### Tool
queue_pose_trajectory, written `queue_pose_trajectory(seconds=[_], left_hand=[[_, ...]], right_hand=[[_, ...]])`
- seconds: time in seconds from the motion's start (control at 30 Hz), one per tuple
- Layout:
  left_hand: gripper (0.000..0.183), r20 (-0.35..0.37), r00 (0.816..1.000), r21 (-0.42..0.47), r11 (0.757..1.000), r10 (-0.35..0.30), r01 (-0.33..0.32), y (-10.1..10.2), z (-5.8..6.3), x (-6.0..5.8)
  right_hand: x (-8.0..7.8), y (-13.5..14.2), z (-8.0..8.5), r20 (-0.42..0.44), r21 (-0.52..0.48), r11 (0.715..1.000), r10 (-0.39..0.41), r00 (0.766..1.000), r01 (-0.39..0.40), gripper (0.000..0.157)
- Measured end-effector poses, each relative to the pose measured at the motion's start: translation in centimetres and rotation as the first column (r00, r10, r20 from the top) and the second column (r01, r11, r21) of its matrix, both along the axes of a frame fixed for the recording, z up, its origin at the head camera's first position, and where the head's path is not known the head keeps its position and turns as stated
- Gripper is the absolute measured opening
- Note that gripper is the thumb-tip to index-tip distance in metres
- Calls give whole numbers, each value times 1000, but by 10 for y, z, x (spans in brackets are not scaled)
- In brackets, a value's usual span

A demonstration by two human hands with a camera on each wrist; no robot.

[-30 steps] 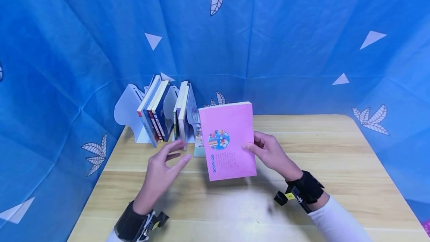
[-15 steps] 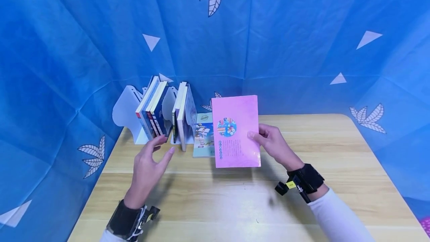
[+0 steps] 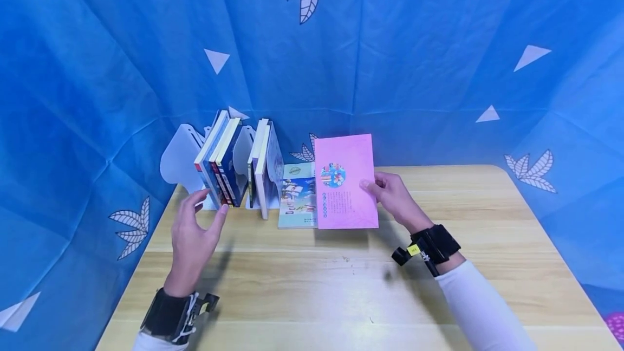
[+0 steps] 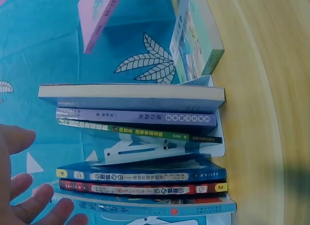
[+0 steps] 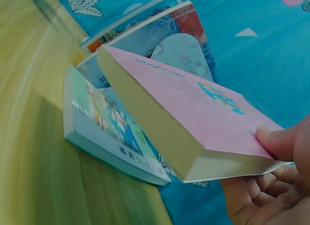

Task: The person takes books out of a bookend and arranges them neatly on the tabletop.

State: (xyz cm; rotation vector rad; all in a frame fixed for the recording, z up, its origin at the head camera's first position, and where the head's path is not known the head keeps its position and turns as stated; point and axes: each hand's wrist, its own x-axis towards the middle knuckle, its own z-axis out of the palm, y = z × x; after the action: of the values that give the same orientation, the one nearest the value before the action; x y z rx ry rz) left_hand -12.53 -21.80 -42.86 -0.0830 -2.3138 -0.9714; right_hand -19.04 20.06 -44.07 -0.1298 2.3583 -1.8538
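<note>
A pink book (image 3: 347, 177) with a round blue picture is held up in my right hand (image 3: 397, 199), thumb on its face and fingers behind, at its right edge. In the right wrist view the pink book (image 5: 184, 104) tilts above a pale green book (image 5: 111, 123) that lies on the table. My left hand (image 3: 192, 237) is held in front of the upright books, thumb and fingers spread apart with nothing between them. In the left wrist view its fingers (image 4: 48, 200) show beside the spines of a blue book (image 4: 140, 174) and a red book (image 4: 140, 187).
A white bookend (image 3: 180, 156) stands at the left end of the row of several books. Another white divider (image 3: 244, 150) stands between two groups of them. The wooden table (image 3: 302, 297) reaches back to a blue curtain (image 3: 414, 69) with leaf prints.
My right hand has carried the pink book back and a little right, away from the left hand, uncovering more of the green book. My left hand has moved left.
</note>
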Motion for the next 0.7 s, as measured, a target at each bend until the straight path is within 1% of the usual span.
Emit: queue_pose_trajectory(seconds=[0.1, 0.23, 0.4, 0.47, 0.57, 0.7], left_hand=[[57, 22, 1000, 9, 1000, 13, -13, -2, 3, -2], [61, 53, 998, 15, 999, 31, -32, -3, 7, -4], [65, 57, 997, 25, 998, 59, -60, -6, 9, -9], [67, 60, 996, 35, 997, 69, -72, -8, 10, -13], [69, 86, 993, 52, 995, 84, -89, -11, 11, -16], [71, 113, 990, 78, 992, 87, -96, -15, 12, -21]], right_hand=[[-4, 2, -2, 33, 0, 1000, -7, 999, 7, 34], [-8, 5, -5, 81, 1, 999, -38, 996, 38, 36], [-13, 11, -9, 128, -8, 998, -67, 989, 68, 38], [-15, 13, -10, 143, -13, 997, -68, 987, 71, 39], [-18, 15, -13, 166, -5, 997, -72, 983, 74, 40], [-19, 17, -18, 194, 20, 997, -82, 977, 80, 41]])
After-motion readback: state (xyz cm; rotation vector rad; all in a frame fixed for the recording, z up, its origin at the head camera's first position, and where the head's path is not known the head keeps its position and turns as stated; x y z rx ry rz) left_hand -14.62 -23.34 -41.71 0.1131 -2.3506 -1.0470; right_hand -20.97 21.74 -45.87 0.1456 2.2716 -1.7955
